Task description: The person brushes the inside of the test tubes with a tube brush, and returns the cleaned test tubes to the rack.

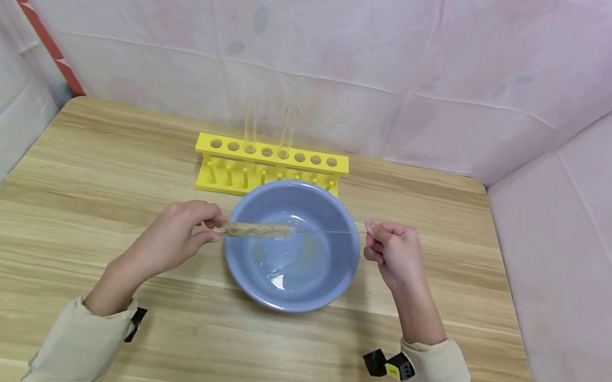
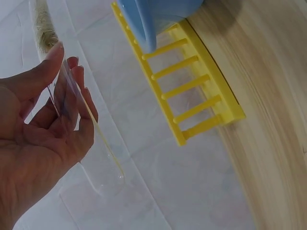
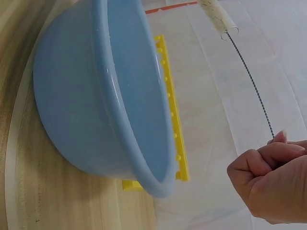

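Over the blue basin (image 1: 234,267), my left hand (image 1: 169,235) holds a clear glass test tube (image 2: 100,175) between thumb and fingers. The tube's rounded bottom points away past the fingers in the left wrist view. A test tube brush (image 1: 259,230) with pale bristles sits inside the tube. Its twisted wire handle (image 3: 253,79) comes out of the tube's mouth toward the right. My right hand (image 1: 399,255) pinches the end of that wire beside the basin's right rim. Shallow water (image 1: 284,259) glints in the basin.
Behind the basin stands a yellow test tube rack (image 1: 211,186), partly covered by it. Two upright glass tubes, one on the left (image 1: 250,123) and another (image 1: 289,126), stand in its holes. Patterned cloth (image 1: 334,32) walls in the wooden table (image 1: 250,366) at the back and sides.
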`<state>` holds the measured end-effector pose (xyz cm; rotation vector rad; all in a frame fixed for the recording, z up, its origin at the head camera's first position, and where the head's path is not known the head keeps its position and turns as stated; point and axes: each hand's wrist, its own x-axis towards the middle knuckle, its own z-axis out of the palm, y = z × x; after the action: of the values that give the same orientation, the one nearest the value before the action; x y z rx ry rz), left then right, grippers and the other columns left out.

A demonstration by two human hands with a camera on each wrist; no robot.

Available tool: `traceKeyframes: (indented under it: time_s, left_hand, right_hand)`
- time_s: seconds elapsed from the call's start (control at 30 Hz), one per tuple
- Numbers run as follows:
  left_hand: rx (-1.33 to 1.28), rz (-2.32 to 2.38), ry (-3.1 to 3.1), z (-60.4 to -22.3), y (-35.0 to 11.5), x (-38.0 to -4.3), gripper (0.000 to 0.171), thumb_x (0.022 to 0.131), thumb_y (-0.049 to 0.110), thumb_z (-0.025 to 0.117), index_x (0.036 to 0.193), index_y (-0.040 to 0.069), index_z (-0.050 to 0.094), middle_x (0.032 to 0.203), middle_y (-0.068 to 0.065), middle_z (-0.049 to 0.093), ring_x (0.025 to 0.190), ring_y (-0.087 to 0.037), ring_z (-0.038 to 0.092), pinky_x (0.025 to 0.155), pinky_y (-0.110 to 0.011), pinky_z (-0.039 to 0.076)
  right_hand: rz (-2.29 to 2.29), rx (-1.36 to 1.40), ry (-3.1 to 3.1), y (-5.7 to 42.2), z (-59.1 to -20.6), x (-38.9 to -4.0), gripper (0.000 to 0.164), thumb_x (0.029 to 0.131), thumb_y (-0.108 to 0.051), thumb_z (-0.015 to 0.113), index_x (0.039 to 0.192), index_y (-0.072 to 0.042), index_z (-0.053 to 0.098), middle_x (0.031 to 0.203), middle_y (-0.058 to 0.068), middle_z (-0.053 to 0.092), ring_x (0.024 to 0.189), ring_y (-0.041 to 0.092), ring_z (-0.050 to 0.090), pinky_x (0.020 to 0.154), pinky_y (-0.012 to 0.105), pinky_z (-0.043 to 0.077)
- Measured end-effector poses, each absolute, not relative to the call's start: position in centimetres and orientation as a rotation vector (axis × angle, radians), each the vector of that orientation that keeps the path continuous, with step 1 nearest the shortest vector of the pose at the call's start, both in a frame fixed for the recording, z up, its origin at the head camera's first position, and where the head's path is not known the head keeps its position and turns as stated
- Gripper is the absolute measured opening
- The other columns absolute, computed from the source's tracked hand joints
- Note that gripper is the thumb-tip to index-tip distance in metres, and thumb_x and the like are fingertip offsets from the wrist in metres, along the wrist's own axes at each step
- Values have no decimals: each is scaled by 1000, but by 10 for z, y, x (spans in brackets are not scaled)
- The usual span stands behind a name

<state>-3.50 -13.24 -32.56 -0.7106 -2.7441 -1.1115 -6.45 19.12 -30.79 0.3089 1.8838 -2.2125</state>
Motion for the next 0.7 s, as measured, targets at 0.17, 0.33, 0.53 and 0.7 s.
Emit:
traceKeyframes:
  time_s: [0.17, 0.33, 0.53, 0.7]
  left_hand:
    - [-713, -1108, -2745, -326, -133, -35, 23, 68, -4, 76, 84, 5, 63, 83, -5, 65, 75, -20, 62, 64, -35, 51]
    - [-739, -1246, -2783, -327, -135, -36, 20, 72, -4, 73, 88, 4, 64, 85, -6, 67, 77, -19, 62, 67, -34, 52]
    - [-761, -1410, -2819, -326, -139, -37, 18, 76, -6, 68, 93, 0, 65, 85, -5, 66, 77, -16, 61, 68, -30, 52]
    - [-754, -1371, -2812, -328, -139, -37, 19, 75, -7, 69, 92, 0, 65, 86, -6, 67, 77, -16, 61, 68, -31, 53]
  right_hand:
    - [-2210, 271, 1923, 195, -313, -66, 44, 91, 5, 46, 49, -5, 54, 51, 0, 46, 40, 4, 29, 44, 16, 26]
    - [-2174, 54, 2256, 198, -321, -65, 39, 91, 3, 50, 52, 0, 52, 51, -1, 45, 44, 6, 33, 43, 16, 28]
    - [-2097, -233, 2603, 206, -329, -65, 34, 90, -1, 54, 59, 10, 51, 52, 5, 46, 48, 11, 41, 46, 20, 34]
    - [-2080, -181, 2615, 208, -331, -66, 35, 90, -3, 55, 58, 10, 51, 51, 5, 45, 48, 11, 40, 46, 20, 32]
